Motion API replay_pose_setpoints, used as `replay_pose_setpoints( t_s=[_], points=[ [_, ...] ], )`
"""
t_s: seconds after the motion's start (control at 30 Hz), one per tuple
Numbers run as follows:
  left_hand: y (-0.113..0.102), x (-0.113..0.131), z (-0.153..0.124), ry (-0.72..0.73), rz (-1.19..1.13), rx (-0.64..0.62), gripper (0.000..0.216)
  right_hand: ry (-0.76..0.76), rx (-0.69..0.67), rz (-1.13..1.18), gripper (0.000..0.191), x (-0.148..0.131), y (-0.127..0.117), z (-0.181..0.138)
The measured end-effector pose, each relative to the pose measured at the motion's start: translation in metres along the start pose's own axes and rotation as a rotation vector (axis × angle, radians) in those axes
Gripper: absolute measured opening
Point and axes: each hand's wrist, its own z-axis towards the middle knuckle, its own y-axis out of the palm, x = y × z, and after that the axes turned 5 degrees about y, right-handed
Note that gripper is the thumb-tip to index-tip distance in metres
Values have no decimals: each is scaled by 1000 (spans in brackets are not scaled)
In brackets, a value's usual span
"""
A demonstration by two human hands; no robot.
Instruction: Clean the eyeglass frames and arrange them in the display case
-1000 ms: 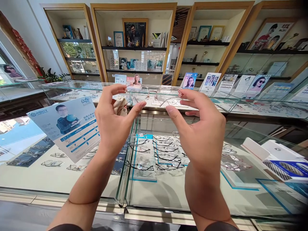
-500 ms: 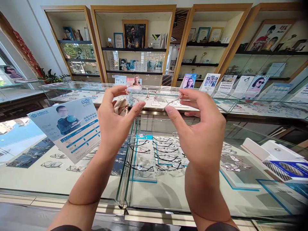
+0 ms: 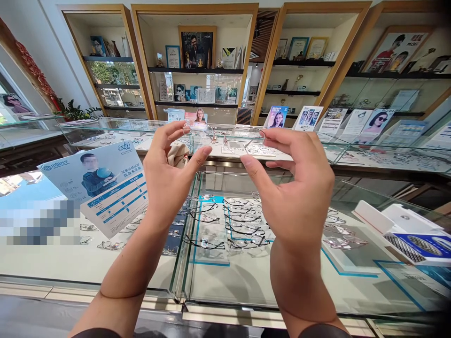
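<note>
I hold a pair of thin-rimmed glasses (image 3: 225,137) with clear lenses up in front of me, over a glass display counter (image 3: 246,281). My left hand (image 3: 169,173) pinches the left end of the frame between thumb and forefinger. A beige cloth (image 3: 178,154) is tucked in that hand's palm. My right hand (image 3: 296,188) pinches the right end of the frame the same way. Both arms reach up from the bottom edge.
Under the counter glass lie several rows of glasses (image 3: 229,225). A blue-and-white leaflet (image 3: 102,185) stands at the left. An open white box (image 3: 405,230) sits on the glass at the right. Wooden shelves (image 3: 195,61) with pictures and cards fill the back wall.
The glasses and both hands have stayed almost in place; the frame has tipped slightly and my fingers have shifted a little along its ends.
</note>
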Motion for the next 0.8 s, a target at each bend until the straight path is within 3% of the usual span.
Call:
replay_pose_setpoints(
  t_s=[0.27,0.67,0.8],
  points=[
    [1,-3,-1,-48,-69,-6,58,-4,-4,15,33,-3,0,-2],
    [4,-8,-4,113,68,161,61,75,-71,82,32,4,1,1],
    [5,-11,-4,112,-4,150,65,113,-96,139,24,3,0,2]
  ],
)
